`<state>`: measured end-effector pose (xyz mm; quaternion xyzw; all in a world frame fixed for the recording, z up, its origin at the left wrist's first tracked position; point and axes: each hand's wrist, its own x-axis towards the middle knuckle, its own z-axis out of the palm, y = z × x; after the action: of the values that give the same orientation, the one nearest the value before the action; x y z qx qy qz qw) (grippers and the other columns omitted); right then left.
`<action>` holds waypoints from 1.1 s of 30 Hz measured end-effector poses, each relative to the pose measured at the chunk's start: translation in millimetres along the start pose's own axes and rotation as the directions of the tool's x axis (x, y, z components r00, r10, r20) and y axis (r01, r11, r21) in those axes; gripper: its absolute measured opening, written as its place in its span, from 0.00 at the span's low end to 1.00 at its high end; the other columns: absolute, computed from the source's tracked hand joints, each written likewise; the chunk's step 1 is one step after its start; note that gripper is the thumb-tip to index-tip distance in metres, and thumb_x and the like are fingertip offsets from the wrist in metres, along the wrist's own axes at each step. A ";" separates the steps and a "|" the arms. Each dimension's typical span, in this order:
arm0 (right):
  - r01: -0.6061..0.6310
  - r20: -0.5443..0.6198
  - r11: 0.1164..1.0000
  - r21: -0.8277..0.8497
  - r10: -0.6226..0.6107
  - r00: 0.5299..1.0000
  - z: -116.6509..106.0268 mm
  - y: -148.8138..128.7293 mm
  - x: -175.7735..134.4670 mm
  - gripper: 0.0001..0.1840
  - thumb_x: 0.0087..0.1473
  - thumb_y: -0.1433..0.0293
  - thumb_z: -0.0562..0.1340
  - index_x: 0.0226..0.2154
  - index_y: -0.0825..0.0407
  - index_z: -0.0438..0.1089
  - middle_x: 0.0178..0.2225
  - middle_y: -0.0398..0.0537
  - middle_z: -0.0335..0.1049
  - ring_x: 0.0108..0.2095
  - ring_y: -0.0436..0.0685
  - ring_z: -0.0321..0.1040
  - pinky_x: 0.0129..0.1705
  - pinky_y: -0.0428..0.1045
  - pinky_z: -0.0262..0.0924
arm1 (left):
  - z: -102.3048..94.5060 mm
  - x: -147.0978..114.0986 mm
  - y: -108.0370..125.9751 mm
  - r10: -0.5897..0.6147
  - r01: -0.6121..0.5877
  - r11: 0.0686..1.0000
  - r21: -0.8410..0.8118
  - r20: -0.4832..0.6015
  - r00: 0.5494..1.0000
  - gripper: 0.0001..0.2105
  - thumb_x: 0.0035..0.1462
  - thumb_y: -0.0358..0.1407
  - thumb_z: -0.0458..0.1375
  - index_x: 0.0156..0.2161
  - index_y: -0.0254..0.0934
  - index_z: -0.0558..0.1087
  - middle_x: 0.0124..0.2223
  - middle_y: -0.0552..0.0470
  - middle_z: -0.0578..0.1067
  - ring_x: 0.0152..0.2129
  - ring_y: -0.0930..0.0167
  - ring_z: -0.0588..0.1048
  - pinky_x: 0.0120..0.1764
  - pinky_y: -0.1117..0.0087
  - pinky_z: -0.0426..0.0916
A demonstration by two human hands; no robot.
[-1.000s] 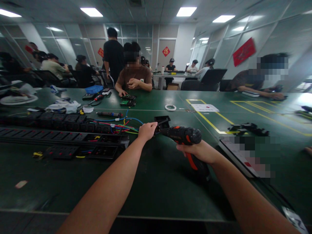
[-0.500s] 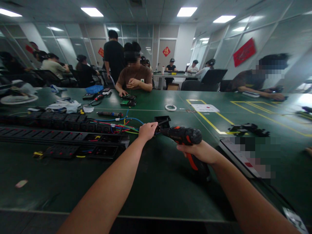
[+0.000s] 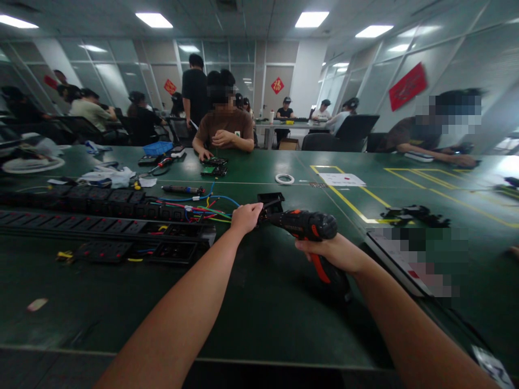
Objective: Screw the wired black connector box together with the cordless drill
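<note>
While the right hand (image 3: 334, 253) is closed firmly round the orange-and-black grip of a cordless screwdriver (image 3: 308, 228), the tool lies nearly level above the green table (image 3: 259, 302), its nose pointing left toward a small black plastic part (image 3: 271, 202). The left hand (image 3: 246, 217) is pinched shut on the near edge of that part, holding it just at the tool's tip (whether the bit actually touches the part cannot be told). Both sit near the middle of the table, just right of a bundle of coloured wires (image 3: 205, 209) that runs out of a row of black power strips (image 3: 101, 216). Farther back lie a roll of white tape (image 3: 284, 178) and a sheet of paper (image 3: 339, 179) inside yellow floor-style markings. Across the table a seated person in a brown shirt (image 3: 224, 125) rests both hands near a green circuit board (image 3: 213, 167).
</note>
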<state>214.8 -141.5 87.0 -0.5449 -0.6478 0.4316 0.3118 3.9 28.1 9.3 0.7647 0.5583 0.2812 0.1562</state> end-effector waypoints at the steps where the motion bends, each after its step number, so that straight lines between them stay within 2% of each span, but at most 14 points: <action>1: -0.002 0.000 1.000 0.011 0.002 1.000 0.2 0.2 -0.1 0.18 0.49 0.56 0.69 0.33 0.52 0.71 0.21 0.40 0.69 0.23 0.52 0.65 0.26 0.48 0.57 | 0.0 -0.1 0.2 -0.001 0.001 1.000 0.002 0.000 1.000 0.23 0.68 0.51 0.42 0.54 0.55 0.77 0.56 0.56 0.78 0.53 0.60 0.74 0.53 0.62 0.65; 15: 0.007 0.023 1.000 0.020 -0.007 1.000 1.3 -3.4 -0.7 0.19 0.49 0.57 0.69 0.38 0.53 0.71 0.24 0.42 0.70 0.26 0.54 0.68 0.27 0.48 0.60 | -0.3 -0.1 0.7 -0.011 0.011 1.000 -0.003 0.002 1.000 0.22 0.68 0.50 0.43 0.54 0.55 0.77 0.56 0.57 0.78 0.54 0.60 0.73 0.53 0.62 0.65; 21: -0.001 0.026 1.000 -0.006 0.001 1.000 1.8 -7.2 -2.7 0.17 0.50 0.57 0.68 0.35 0.52 0.71 0.22 0.41 0.69 0.24 0.53 0.65 0.26 0.48 0.58 | -2.3 -1.3 1.9 -0.012 0.012 1.000 -0.009 0.008 1.000 0.22 0.68 0.50 0.43 0.54 0.55 0.77 0.56 0.57 0.77 0.54 0.60 0.73 0.54 0.61 0.64; 33: 0.027 0.020 0.999 -0.019 -0.027 0.999 1.0 -2.8 -1.6 0.17 0.51 0.57 0.68 0.38 0.52 0.71 0.22 0.39 0.68 0.23 0.52 0.64 0.27 0.49 0.58 | -0.9 -1.2 2.6 -0.008 0.008 1.000 -0.016 0.007 1.000 0.22 0.68 0.50 0.43 0.54 0.55 0.77 0.57 0.57 0.77 0.55 0.61 0.73 0.54 0.63 0.64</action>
<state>213.1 -143.3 89.2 -0.5347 -0.6624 0.4264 0.3058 5.2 26.0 11.2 0.7622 0.5586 0.2822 0.1655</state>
